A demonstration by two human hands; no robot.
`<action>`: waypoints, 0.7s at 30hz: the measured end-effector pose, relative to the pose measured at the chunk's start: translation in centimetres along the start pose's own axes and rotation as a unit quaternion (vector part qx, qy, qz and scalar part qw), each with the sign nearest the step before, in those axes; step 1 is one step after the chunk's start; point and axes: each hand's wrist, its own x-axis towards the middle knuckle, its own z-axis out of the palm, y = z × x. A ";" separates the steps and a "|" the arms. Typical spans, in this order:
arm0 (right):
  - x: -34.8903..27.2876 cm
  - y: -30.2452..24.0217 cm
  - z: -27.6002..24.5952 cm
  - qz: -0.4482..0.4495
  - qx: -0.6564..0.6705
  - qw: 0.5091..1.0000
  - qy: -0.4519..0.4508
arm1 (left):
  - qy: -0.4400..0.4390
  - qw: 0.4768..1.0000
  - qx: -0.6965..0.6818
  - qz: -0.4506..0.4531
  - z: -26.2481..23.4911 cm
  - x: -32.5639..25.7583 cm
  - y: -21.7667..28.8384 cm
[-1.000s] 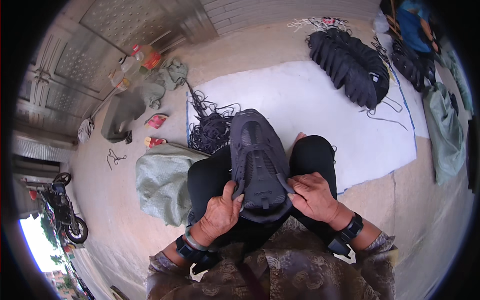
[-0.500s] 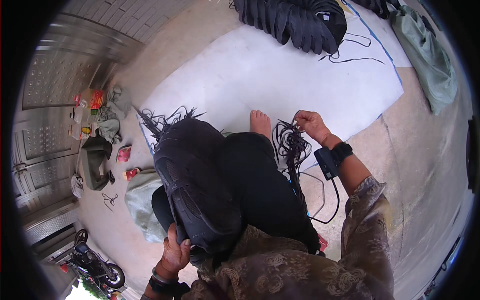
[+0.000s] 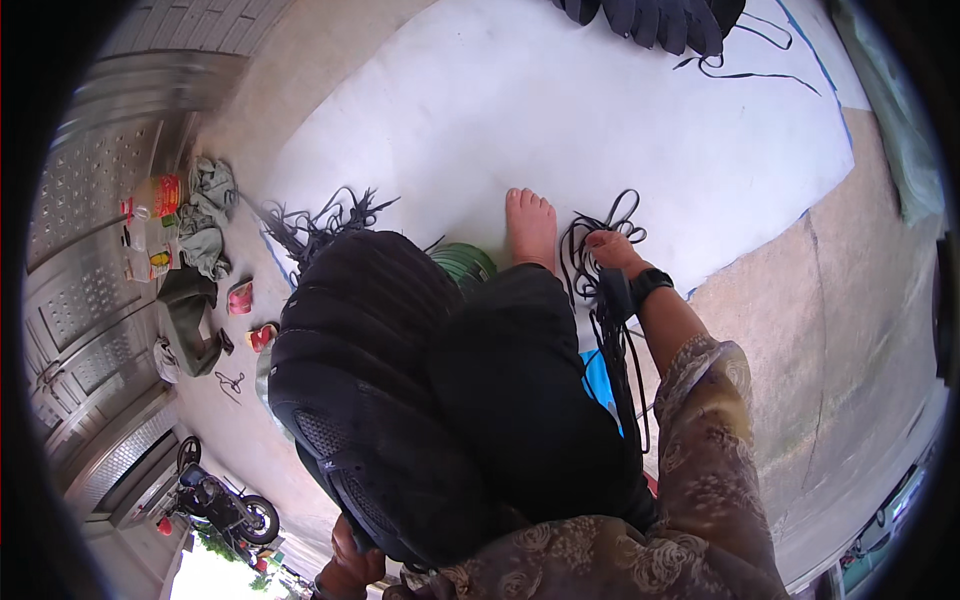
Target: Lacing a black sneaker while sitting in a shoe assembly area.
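Across my lap lies a long stack of black shoe uppers [image 3: 350, 330], nested into one another, with mesh panels near the end closest to me. My left hand [image 3: 352, 562], low in the view, has its fingers closed around the near edge of the last upper. Beyond my right knee, my right hand [image 3: 614, 252] is in a bunch of black shoelaces [image 3: 622, 350], fingers curled on some of them; the fingertips are partly hidden. Loose loops spread past it on the white sheet. More black laces [image 3: 322, 225] fan out at the stack's far end.
A white sheet [image 3: 450, 130] covers the floor ahead, with another black stack [image 3: 670, 22] at its far edge. A green round object [image 3: 465, 265] shows between stack and foot. Bottles [image 3: 155, 198], red slippers [image 3: 240, 297] and cloths lie left; a motorcycle [image 3: 225, 505] stands lower left.
My right hand has moved slightly nearer, with the laces looped differently around it. My left hand has dropped lower with the stack's near end. The whole view has shifted.
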 end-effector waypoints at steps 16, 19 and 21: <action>-21.4 -8.3 -4.0 -0.337 -0.098 0.921 -0.168 | 0.052 0.998 -0.019 0.034 1.1 -3.8 0.0; -23.0 -9.3 -4.2 -0.340 -0.125 0.916 -0.175 | 0.081 0.995 -0.038 0.034 1.7 -3.9 -0.4; -23.4 -8.2 -4.0 -0.364 -0.093 0.919 -0.120 | 0.076 0.995 -0.026 0.050 1.8 -3.5 -0.1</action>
